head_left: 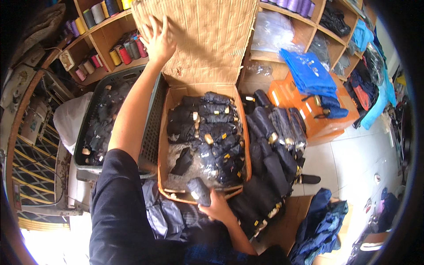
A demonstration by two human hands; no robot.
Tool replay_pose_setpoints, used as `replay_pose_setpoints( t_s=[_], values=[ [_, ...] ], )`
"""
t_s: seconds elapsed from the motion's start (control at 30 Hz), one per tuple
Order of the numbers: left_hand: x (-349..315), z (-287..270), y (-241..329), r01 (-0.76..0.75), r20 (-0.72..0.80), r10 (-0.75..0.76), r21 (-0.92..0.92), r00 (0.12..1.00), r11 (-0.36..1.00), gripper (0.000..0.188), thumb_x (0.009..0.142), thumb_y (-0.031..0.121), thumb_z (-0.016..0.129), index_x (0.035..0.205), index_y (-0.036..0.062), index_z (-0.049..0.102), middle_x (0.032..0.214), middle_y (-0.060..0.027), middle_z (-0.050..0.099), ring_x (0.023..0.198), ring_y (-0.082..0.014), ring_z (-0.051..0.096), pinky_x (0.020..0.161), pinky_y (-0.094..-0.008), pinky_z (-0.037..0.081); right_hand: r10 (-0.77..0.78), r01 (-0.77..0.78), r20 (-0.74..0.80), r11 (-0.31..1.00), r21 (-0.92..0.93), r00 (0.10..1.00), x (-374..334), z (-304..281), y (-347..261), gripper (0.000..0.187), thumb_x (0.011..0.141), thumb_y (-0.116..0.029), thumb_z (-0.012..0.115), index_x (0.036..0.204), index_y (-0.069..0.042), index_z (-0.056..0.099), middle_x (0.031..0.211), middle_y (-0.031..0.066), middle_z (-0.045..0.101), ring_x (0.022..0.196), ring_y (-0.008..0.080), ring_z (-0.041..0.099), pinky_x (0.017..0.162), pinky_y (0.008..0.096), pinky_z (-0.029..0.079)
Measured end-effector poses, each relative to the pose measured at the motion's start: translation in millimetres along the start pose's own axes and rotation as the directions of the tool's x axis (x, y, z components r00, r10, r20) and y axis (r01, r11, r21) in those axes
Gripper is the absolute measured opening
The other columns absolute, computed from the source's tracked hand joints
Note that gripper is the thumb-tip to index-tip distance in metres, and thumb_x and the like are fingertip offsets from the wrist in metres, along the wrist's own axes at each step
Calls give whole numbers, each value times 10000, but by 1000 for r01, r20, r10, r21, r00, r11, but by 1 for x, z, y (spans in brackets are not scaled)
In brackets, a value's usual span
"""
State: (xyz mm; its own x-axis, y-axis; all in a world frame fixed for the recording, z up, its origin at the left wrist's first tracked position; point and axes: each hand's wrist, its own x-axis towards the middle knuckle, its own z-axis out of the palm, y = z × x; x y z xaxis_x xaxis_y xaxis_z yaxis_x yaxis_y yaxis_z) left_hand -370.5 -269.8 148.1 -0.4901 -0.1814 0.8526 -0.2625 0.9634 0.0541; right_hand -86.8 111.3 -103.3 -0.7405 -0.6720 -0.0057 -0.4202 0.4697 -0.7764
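My left hand (160, 43) lies with spread fingers against the raised cardboard flap (207, 42) of an open carton. Inside the carton (161, 145), several dark rolled bundles (216, 119) lie in rows, some with pale ends or small yellow tags. One dark bundle (181, 161) rests apart at the carton's near left, on clear plastic. Low at the carton's near edge, my right hand (217, 206) is closed around another dark rolled bundle (198, 191), held at a tilt. What exactly these bundles are, I cannot tell.
A dark green plastic crate (84, 152) holding dark items stands left of the carton. Many more dark bundles (269, 163) pile up at its right. Behind are wooden shelves (99, 33) with thread cones. An orange box (327, 115) bears blue packages (309, 73).
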Motion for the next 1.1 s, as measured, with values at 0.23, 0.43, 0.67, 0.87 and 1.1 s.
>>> replay_pose_setpoints(
  t_s=[0.23,0.43,0.67,0.87,1.1],
  values=[
    [-7,111,-95,154,373,-16,-343,928,927,847,809,290,626,1495,58,185,1530,-279,141,1410,-410,198,1148,-444,225,181,-206,172,968,144,968,20,-16,-9,698,712,-334,762,1218,23,439,1017,297,600,969,453,589,834,479,462],
    [-24,137,-92,179,194,-110,-386,975,905,552,806,240,633,1283,-1,491,1366,-251,470,1256,-361,472,1045,-384,396,269,-292,212,952,86,939,26,-18,-7,703,711,-326,771,1222,14,430,1027,293,603,967,459,594,825,487,473],
    [-27,153,-109,503,8,-567,-470,824,725,518,728,417,798,995,24,593,885,-117,651,820,-269,631,777,-375,493,344,-370,287,928,39,894,29,-14,-9,727,702,-332,783,1239,11,433,1031,286,610,969,447,612,836,480,480],
    [-20,159,-141,473,170,-442,-324,881,819,504,774,463,741,992,25,620,885,-138,687,852,-307,663,775,-398,496,383,-412,251,908,75,889,29,-18,-8,735,700,-347,788,1239,13,443,1037,269,610,986,435,604,840,475,477],
    [-4,165,-126,706,247,-668,-362,702,608,365,748,295,797,934,47,604,866,-114,682,698,-222,688,726,-377,519,302,-327,265,944,52,916,36,-23,-13,772,708,-376,778,1272,18,429,1091,274,583,1038,446,568,865,482,462]
  ],
)
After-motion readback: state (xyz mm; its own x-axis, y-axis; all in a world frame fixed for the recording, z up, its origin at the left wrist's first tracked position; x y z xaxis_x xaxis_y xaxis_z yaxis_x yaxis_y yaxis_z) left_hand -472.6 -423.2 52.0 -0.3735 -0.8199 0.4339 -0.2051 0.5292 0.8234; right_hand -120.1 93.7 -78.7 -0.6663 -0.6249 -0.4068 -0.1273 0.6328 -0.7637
